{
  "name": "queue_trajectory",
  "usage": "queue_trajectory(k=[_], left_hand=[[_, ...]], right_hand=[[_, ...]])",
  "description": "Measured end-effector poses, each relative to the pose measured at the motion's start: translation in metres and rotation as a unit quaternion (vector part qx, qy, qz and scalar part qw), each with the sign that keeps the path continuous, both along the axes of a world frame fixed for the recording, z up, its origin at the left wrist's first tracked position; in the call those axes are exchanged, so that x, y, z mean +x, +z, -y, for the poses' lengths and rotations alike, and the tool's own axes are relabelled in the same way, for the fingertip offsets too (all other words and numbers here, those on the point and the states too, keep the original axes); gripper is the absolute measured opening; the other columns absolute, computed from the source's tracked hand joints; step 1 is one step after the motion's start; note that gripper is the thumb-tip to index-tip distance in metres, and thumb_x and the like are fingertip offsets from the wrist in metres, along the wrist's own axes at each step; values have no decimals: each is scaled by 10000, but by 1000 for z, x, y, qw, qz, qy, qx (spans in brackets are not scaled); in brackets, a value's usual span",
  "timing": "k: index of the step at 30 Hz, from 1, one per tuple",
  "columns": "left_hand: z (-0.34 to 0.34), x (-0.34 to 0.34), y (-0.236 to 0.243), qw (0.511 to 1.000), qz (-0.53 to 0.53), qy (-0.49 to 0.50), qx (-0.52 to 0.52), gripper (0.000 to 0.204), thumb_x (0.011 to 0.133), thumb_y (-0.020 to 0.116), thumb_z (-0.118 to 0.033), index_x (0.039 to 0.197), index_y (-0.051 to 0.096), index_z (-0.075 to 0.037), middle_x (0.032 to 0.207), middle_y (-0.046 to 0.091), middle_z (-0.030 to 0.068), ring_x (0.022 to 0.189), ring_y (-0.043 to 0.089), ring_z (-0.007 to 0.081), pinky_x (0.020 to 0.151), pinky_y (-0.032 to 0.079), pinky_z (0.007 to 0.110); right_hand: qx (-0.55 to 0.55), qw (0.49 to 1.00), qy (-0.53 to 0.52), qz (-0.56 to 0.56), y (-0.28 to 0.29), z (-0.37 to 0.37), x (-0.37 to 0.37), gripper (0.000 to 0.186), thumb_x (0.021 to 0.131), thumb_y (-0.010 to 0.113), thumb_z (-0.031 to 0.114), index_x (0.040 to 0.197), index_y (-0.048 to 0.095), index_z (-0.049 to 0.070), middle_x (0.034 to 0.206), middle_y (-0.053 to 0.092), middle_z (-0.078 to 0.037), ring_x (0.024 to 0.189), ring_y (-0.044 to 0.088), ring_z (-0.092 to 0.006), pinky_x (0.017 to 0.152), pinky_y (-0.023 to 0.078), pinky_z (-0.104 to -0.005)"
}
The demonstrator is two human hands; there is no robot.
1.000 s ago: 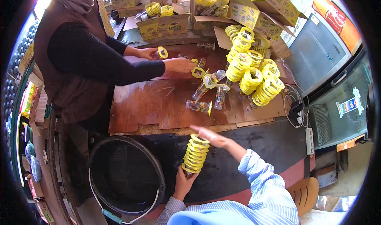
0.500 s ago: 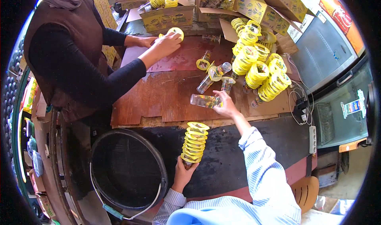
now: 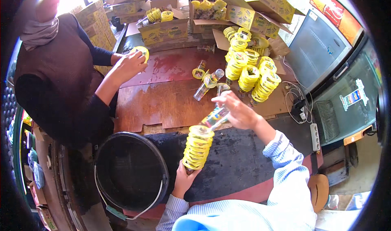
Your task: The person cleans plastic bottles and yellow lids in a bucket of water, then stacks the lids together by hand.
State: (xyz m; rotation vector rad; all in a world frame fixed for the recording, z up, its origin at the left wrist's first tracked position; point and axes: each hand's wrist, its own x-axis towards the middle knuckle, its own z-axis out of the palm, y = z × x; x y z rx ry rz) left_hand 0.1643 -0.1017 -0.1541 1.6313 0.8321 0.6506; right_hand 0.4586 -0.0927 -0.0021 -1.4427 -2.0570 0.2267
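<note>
My left hand (image 3: 186,180) is wrapped around the bottom of an upright, slightly tilted stack of yellow-rimmed plastic cups (image 3: 197,148), above the table's dark near part. In my right hand (image 3: 240,112) is a clear plastic cup (image 3: 213,118) with coloured print, blurred by motion. It slants down so that its lower end meets the stack's top; whether it has gone inside I cannot tell. Just beyond my right hand lie loose clear cups with yellow rims (image 3: 209,83). Several taller stacks of yellow-rimmed cups (image 3: 248,64) stand behind them, to the right.
A black bucket (image 3: 166,166) with a wire handle stands left of my left hand. Across the table, a co-worker's hand (image 3: 129,67) holds a yellow-rimmed piece. Open yellow cartons (image 3: 165,32) line the back. A power strip (image 3: 315,136) with white cables lies at the right edge.
My right hand has brought the clear cup from the brown board toward me, tilting it down onto the stack. My left hand keeps its hold. The co-worker's hands have shifted left in view.
</note>
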Motion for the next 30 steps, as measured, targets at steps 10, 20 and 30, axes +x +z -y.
queue_trajectory(k=[10, 20, 30], left_hand=[[14, 2, 14, 997, 16, -75, -27, 509, 726, 761, -201, 1081, 469, 18, 989, 609, 168, 927, 620, 252, 755, 486, 336], [26, 8, 21, 993, -38, -109, -1, 536, 730, 754, -212, 1109, 455, 21, 1039, 576, 191, 987, 582, 300, 811, 462, 355], [19, 34, 26, 990, -51, -127, 26, 567, 719, 757, -198, 1129, 432, 21, 1054, 558, 212, 993, 567, 339, 818, 459, 371]], right_hand=[[-74, 973, 78, -204, -20, 18, -51, 563, 829, 493, 297, 1320, 386, 45, 910, 512, -66, 904, 473, -209, 885, 363, -380], [-262, 947, 71, -170, -68, 30, -64, 547, 912, 350, 507, 1319, 449, 155, 1422, 339, -84, 1355, 199, -285, 1101, 128, -462], [-251, 936, 29, -245, -92, 42, -56, 507, 900, 416, 474, 1251, 516, 122, 1358, 424, -113, 1302, 308, -290, 1079, 214, -425]])
